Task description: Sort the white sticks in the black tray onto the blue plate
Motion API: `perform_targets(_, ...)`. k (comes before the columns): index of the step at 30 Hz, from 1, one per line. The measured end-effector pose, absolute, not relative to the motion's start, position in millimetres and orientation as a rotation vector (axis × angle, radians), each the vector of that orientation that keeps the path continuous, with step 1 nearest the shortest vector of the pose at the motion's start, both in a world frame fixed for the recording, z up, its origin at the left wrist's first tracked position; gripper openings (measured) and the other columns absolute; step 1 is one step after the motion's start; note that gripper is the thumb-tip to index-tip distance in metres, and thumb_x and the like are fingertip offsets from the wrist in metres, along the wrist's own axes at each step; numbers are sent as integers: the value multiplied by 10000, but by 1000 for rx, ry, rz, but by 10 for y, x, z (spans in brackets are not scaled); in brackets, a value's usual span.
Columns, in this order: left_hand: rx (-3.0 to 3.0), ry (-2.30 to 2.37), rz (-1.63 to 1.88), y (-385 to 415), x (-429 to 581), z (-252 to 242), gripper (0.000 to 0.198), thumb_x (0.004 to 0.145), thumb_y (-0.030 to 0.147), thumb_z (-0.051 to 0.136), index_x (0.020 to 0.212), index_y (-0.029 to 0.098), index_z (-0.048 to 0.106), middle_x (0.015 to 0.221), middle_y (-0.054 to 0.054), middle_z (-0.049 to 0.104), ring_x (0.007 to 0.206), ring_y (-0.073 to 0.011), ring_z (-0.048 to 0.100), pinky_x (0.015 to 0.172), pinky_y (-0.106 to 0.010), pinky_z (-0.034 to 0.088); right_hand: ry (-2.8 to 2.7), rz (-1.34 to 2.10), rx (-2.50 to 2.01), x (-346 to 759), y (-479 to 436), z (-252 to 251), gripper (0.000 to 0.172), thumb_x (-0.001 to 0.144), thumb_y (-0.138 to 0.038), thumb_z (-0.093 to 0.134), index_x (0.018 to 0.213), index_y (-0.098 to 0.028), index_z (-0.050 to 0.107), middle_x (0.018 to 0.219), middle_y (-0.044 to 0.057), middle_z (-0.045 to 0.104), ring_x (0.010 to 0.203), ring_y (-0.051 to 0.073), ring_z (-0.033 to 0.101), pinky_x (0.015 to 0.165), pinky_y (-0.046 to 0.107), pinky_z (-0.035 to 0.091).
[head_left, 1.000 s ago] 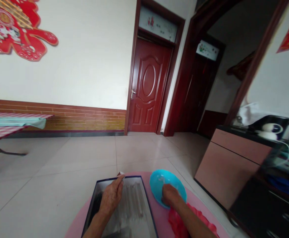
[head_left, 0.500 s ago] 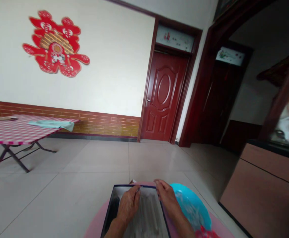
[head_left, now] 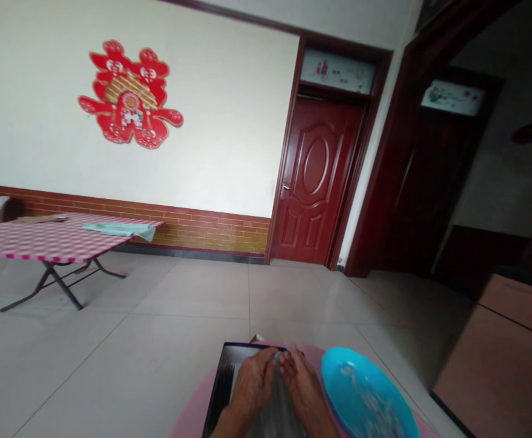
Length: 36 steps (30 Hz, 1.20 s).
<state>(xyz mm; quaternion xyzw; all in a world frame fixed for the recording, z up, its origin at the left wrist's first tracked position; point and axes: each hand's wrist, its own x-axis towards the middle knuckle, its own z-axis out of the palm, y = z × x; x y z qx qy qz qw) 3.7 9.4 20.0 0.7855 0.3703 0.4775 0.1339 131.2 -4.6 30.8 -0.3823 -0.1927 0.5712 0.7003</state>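
Note:
A dark-rimmed tray (head_left: pixel 224 383) with a shiny grey inside lies on a pink round table (head_left: pixel 193 417) at the bottom of the view. My left hand (head_left: pixel 254 386) and my right hand (head_left: pixel 301 384) rest side by side on the tray's far end, fingertips close together and curled round something grey. What they pinch is too small to name. A blue plastic bowl (head_left: pixel 362 395) with pale bits inside stands just right of my right hand.
A folding table with a red checked cloth (head_left: pixel 49 238) and a green cloth (head_left: pixel 118 229) stands at the left wall. Tiled floor (head_left: pixel 165 316) stretches ahead to a red door (head_left: pixel 314 188). A pinkish cabinet (head_left: pixel 507 353) is at the right.
The view has swung left and up. My right hand left the blue bowl and came over to the tray beside my left hand; both hands now meet at its far end.

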Motion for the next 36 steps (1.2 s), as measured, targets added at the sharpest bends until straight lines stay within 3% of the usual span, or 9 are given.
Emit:
perform_targets(6, 2262, 1112, 1340, 96, 9, 185, 318, 906, 234, 399, 1123, 199, 629, 1041, -72, 718, 936, -197, 676, 854, -311, 531, -447, 1308, -863, 1299, -72, 311, 339, 473, -351, 835, 702, -179, 654, 676, 14, 697, 656, 163, 661, 592, 241, 517)
perform_targets(16, 2315, 990, 1302, 72, -5, 198, 320, 893, 207, 389, 1108, 213, 626, 1032, -75, 714, 920, -199, 673, 818, -305, 529, -683, 1204, -1007, 1301, -120, 333, 363, 567, -473, 763, 757, -180, 664, 682, 7, 676, 663, 182, 633, 616, 286, 497)
perform_targets(19, 2332, 999, 1222, 68, -22, 217, 295, 880, 202, 398, 1021, 210, 657, 935, -70, 726, 887, -204, 674, 812, -301, 514, -800, 1115, -1096, 1342, -124, 335, 347, 603, -474, 735, 771, -175, 679, 681, 8, 665, 640, 169, 604, 571, 264, 465)
perform_targets(28, 2060, 875, 1078, 39, 2, 372, 282, 819, 202, 420, 712, 174, 679, 637, -6, 659, 611, -148, 593, 599, -225, 427, -918, 1129, -1155, 1386, -163, 343, 325, 592, -480, 733, 661, -166, 681, 569, -4, 604, 540, 144, 535, 502, 258, 410)
perform_targets(30, 1968, 904, 1044, 45, 9, 372, 254, 773, 202, 438, 672, 172, 669, 591, 6, 621, 579, -143, 560, 573, -226, 409, -925, 1118, -1188, 1383, -179, 366, 351, 593, -499, 730, 711, -169, 703, 612, 11, 635, 576, 160, 561, 514, 262, 421)
perform_targets(34, 1740, 961, 982, 60, 40, 358, 232, 736, 245, 462, 602, 171, 637, 511, 30, 530, 512, -124, 483, 518, -227, 364, -898, 1126, -1120, 1362, -202, 439, 413, 610, -507, 717, 889, -203, 726, 931, 56, 706, 878, 233, 628, 660, 291, 488)
perform_targets(36, 1612, 982, 922, 63, 58, 356, 265, 748, 316, 479, 585, 167, 625, 468, 40, 476, 453, -110, 428, 467, -225, 329, -893, 1195, -1014, 1338, -201, 471, 431, 627, -508, 704, 937, -210, 718, 995, 67, 703, 943, 250, 626, 720, 316, 497)
